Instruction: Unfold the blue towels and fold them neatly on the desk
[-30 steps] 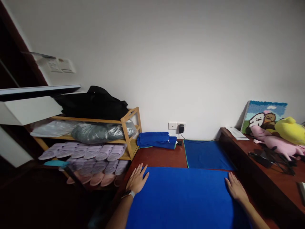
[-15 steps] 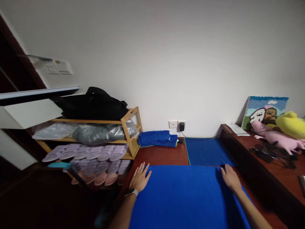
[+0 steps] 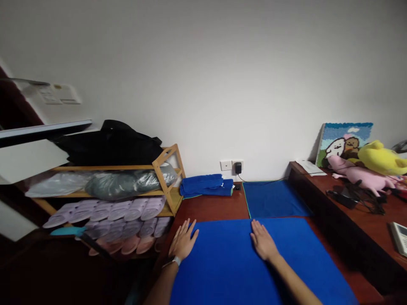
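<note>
On the red-brown wooden surface (image 3: 213,208), in the head view, a big blue cloth (image 3: 222,264) lies spread out, and I'd judge it's being smoothed. The left hand (image 3: 183,242) is flat at its left edge, fingers apart; the right hand (image 3: 263,243) is near the far edge, fingers nearly together, neither gripping. Sliding a palm calls for light, even pressure. The cloth's near edge is cut off; how hard the palms press, I can't tell.
</note>
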`<act>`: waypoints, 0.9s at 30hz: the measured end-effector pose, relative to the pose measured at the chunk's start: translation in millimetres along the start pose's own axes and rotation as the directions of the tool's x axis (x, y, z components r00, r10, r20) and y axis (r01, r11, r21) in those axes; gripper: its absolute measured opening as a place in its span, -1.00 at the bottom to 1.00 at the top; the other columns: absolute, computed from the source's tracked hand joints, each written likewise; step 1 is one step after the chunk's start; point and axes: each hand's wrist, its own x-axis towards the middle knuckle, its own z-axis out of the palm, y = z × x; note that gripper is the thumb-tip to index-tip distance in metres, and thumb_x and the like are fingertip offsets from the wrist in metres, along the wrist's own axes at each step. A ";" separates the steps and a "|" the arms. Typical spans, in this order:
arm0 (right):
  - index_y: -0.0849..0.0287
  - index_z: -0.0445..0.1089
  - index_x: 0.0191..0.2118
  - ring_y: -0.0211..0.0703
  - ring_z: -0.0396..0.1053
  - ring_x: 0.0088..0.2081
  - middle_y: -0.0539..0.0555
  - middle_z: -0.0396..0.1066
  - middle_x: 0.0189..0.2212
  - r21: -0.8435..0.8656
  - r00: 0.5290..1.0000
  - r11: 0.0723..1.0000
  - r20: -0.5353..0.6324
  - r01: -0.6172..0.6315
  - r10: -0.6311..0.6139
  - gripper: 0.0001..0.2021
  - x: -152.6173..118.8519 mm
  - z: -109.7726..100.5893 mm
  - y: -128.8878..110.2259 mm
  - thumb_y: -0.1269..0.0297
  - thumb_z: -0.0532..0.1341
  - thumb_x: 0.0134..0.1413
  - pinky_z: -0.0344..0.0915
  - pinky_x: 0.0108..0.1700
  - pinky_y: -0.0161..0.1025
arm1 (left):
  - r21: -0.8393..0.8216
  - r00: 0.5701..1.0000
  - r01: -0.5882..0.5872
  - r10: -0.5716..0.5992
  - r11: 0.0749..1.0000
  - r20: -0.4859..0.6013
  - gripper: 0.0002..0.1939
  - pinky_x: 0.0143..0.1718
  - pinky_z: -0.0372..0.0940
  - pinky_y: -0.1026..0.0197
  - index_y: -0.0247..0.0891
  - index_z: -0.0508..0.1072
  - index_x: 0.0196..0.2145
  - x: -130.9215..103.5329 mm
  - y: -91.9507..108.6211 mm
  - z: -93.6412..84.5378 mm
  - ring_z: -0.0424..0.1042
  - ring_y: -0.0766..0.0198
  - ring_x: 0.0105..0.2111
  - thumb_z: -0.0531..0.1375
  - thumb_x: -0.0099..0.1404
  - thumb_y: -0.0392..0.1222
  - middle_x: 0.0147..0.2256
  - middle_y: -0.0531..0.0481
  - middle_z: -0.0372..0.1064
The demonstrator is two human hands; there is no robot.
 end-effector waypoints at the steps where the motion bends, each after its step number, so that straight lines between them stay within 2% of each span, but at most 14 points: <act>1: 0.35 -0.07 0.46 -0.06 -0.19 0.48 0.17 -0.12 0.46 -0.022 0.998 0.998 -0.012 -0.057 0.056 -0.28 -5.9 -6.5 30.2 -0.05 -0.27 0.40 -0.25 0.48 -0.02 | 0.000 1.000 -0.001 0.001 1.000 -0.002 -0.35 0.41 -0.07 -0.08 -0.18 0.15 0.40 0.6 -0.1 0.7 -0.03 0.07 0.43 -0.08 0.50 0.16 0.43 -0.19 -0.02; 5: 0.38 -0.05 0.46 -0.03 -0.20 0.47 0.20 -0.11 0.46 -0.137 0.956 0.946 -0.054 -0.293 0.289 -0.27 -32.1 -33.8 151.5 0.00 -0.26 0.36 -0.25 0.48 -0.01 | -0.006 1.000 -0.002 0.002 1.000 0.000 -0.35 0.41 -0.08 -0.08 -0.18 0.14 0.41 1.7 -1.6 2.6 -0.05 0.08 0.43 -0.08 0.50 0.17 0.44 -0.21 -0.02; 7: 0.42 -0.07 0.45 -0.02 -0.21 0.48 0.21 -0.13 0.47 -0.173 0.920 0.904 -0.078 -0.392 0.384 -0.26 -43.4 -43.2 199.1 0.01 -0.28 0.35 -0.22 0.48 0.00 | -0.016 1.000 -0.007 0.007 1.000 -0.006 -0.34 0.41 -0.08 -0.08 -0.16 0.14 0.41 1.9 -3.2 4.3 -0.04 0.08 0.43 -0.08 0.50 0.18 0.43 -0.20 -0.01; 9: 0.45 -0.10 0.46 -0.02 -0.22 0.48 0.23 -0.16 0.48 -0.183 0.904 0.885 -0.086 -0.428 0.420 -0.24 -51.2 -47.6 230.9 0.00 -0.29 0.34 -0.20 0.48 -0.03 | -0.027 1.000 -0.011 0.011 1.000 -0.018 -0.35 0.41 -0.07 -0.09 -0.15 0.15 0.41 2.3 -4.9 6.7 -0.03 0.07 0.43 -0.07 0.50 0.18 0.43 -0.18 0.00; 11: 0.47 -0.13 0.46 -0.02 -0.23 0.48 0.24 -0.17 0.48 -0.185 0.909 0.890 -0.086 -0.417 0.408 -0.22 -55.2 -47.9 246.8 -0.02 -0.31 0.34 -0.21 0.48 -0.06 | -0.032 0.999 -0.011 0.010 0.999 -0.031 -0.35 0.41 -0.08 -0.09 -0.14 0.16 0.40 2.8 -6.0 9.0 -0.03 0.06 0.43 -0.06 0.49 0.18 0.43 -0.15 0.01; 17: 0.45 -0.09 0.46 -0.02 -0.20 0.47 0.23 -0.14 0.47 -0.204 0.911 0.887 -0.099 -0.413 0.401 -0.24 -53.8 -46.6 245.3 -0.01 -0.28 0.34 -0.18 0.47 -0.05 | -0.014 1.000 0.001 -0.001 1.000 -0.022 -0.36 0.41 -0.08 -0.07 -0.14 0.15 0.40 2.7 -2.8 8.1 -0.01 0.09 0.42 -0.06 0.49 0.17 0.43 -0.15 0.01; 23: 0.44 -0.01 0.44 0.03 -0.09 0.45 0.25 -0.05 0.45 -0.241 0.882 0.849 -0.089 -0.470 0.463 -0.28 -48.6 -56.5 235.6 0.06 -0.23 0.33 -0.08 0.45 0.00 | 0.000 1.000 0.003 -0.003 1.000 -0.016 -0.35 0.41 -0.08 -0.06 -0.17 0.16 0.40 1.2 -0.1 3.8 -0.01 0.09 0.42 -0.06 0.50 0.16 0.43 -0.18 0.01; 25: 0.45 -0.01 0.43 0.07 -0.11 0.46 0.28 -0.05 0.45 -0.244 0.875 0.840 -0.148 -0.484 0.461 -0.29 -41.9 -54.6 218.3 0.08 -0.25 0.34 -0.12 0.45 0.06 | -0.004 1.000 -0.004 0.004 1.000 -0.023 -0.35 0.41 -0.08 -0.07 -0.16 0.16 0.40 0.7 -0.4 3.8 -0.01 0.08 0.42 -0.07 0.50 0.17 0.43 -0.17 0.01; 27: 0.46 0.00 0.43 0.06 -0.14 0.47 0.29 -0.05 0.45 -0.229 0.890 0.867 -0.235 -0.442 0.391 -0.30 -30.7 -48.1 182.5 0.09 -0.26 0.35 -0.17 0.46 0.06 | -0.008 1.000 -0.010 0.010 1.000 -0.028 -0.35 0.41 -0.08 -0.08 -0.16 0.16 0.40 0.2 -0.4 3.8 -0.02 0.07 0.43 -0.07 0.50 0.18 0.43 -0.18 0.02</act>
